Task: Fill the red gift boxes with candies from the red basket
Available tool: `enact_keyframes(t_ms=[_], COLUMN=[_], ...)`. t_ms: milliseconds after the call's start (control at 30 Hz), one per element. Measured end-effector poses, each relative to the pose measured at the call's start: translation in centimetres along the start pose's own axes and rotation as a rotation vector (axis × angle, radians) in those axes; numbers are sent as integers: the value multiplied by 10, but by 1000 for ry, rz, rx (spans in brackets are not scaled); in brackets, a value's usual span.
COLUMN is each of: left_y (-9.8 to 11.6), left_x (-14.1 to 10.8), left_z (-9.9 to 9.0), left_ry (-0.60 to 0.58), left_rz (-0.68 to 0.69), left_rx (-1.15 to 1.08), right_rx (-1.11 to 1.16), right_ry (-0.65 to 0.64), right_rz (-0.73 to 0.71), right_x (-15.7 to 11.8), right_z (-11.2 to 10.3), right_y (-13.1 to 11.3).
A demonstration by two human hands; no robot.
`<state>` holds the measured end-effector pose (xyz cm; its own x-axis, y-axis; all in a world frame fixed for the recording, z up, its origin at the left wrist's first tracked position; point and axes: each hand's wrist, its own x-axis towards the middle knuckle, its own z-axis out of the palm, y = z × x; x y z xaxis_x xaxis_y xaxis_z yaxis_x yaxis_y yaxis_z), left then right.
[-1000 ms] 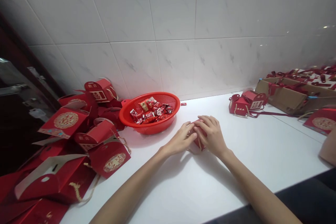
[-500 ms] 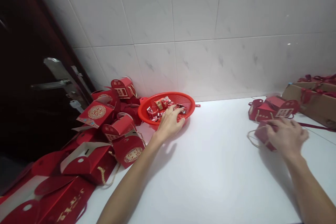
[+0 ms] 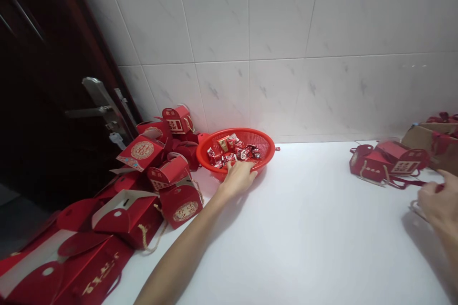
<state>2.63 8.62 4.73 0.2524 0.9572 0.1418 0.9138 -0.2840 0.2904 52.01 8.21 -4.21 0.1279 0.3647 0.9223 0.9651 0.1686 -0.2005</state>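
A red plastic basket (image 3: pixel 269 158) near the wall holds several wrapped candies (image 3: pixel 243 151), mostly in red wrappers. My left hand (image 3: pixel 239 176) is closed over its near rim, fingertips curled just inside. Off at the right edge, my right hand (image 3: pixel 438 200) is curled around a small red box, mostly hidden by the fingers; its pale rope handle (image 3: pixel 418 209) hangs below. Just beyond this hand lie red gift boxes (image 3: pixel 388 162) with rope handles, and a dark red ribbon (image 3: pixel 406 182) runs from them toward the hand.
Several open red gift boxes (image 3: pixel 125 219) are piled at the left, beside a dark door (image 3: pixel 39 119) with a metal handle and key. A brown cardboard box (image 3: pixel 422 140) with red ribbons stands far right. A tiled wall (image 3: pixel 279 95) closes off the back of the white table (image 3: pixel 304 238).
My left hand has drawn back from over the candies to the basket's near rim. My right hand has moved right, away from the two boxes, and the small box has left its spot.
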Motion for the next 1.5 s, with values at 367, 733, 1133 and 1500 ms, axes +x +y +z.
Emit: enact_keyframes(t_ms=[367,733,1133,1500], left_y=[42,-21,-110,-6], left_x=[17,-29,-81,-64], left_z=[19,-73,-108,-40], left_ry=[2,-26,-196,-66], left_rz=[64,179,-403,-77], left_rx=[81,26,230,231], right_rx=[440,653,723,952], right_ry=[-253,-429,-460,-523], right_rz=[-395,-409,-435,-402], right_x=[-35,-75,-78,-61], right_z=[74,54,52,30], right_y=[-236,-267,-276,-293])
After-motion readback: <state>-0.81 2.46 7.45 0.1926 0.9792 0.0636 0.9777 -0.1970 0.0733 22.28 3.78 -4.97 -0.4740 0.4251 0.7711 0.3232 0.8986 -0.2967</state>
